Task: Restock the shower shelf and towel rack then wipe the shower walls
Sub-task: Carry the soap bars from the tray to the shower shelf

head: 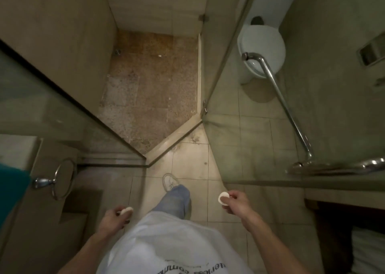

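Note:
My left hand (113,217) pinches a small round white soap (127,211) low in the view, left of my leg. My right hand (236,203) pinches a second round white soap (223,197) at about the same height on the right. Ahead lies the shower stall with a brown speckled floor (154,86) behind a raised pale threshold (173,142). Its beige walls (62,34) rise at the left and back. No shower shelf shows in this view.
A glass panel (52,115) stands at the left and an opened glass door (260,128) with a long chrome handle (279,99) at the right. A white toilet (261,47) sits beyond the door. A chrome towel ring (62,178) hangs at the left, by a teal cloth (11,190).

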Demonstrator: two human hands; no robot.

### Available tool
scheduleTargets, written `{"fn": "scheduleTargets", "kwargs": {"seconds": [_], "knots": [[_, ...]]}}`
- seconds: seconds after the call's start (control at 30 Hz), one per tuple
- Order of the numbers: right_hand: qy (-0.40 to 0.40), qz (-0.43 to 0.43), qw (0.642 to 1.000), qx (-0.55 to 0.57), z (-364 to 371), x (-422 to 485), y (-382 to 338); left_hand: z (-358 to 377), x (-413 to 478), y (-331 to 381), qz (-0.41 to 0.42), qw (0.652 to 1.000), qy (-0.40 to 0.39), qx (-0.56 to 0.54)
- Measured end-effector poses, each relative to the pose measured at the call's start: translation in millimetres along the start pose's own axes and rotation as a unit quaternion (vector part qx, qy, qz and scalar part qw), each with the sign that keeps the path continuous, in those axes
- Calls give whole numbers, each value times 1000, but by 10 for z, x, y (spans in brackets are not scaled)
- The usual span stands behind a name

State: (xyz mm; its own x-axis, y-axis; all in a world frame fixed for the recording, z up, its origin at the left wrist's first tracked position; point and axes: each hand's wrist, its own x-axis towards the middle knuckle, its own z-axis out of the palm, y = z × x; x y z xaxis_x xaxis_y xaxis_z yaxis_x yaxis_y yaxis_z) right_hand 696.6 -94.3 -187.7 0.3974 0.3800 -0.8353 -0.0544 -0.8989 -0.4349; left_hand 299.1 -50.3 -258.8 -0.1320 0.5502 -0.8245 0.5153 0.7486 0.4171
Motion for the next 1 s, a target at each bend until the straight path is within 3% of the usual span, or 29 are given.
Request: {"fn": "scheduleTargets", "kwargs": {"seconds": [0.13, 0.27, 0.43, 0.6, 0.87, 1.0], "knots": [[4, -58, 998, 13, 124, 142, -733, -56, 199, 806, 29, 999, -18, -15], [-36, -155, 987, 21, 362, 164, -1607, -153, 180, 1806, 125, 990, -26, -66], [-120, -276, 954, 15, 677, -184, -2848, -428, -66, 2963, 220, 954, -10, -204], [-182, -330, 919, 115, 925, -457, -3775, -730, -373, 3803, 296, 911, -9, -289], [-254, -411, 867, 122, 1092, -217, -5000, -1096, -330, 4883, 324, 870, 87, -362], [-289, -427, 853, 83, 1328, 104, -5795, -1306, -57, 5451, 291, 859, 144, -396]]}}
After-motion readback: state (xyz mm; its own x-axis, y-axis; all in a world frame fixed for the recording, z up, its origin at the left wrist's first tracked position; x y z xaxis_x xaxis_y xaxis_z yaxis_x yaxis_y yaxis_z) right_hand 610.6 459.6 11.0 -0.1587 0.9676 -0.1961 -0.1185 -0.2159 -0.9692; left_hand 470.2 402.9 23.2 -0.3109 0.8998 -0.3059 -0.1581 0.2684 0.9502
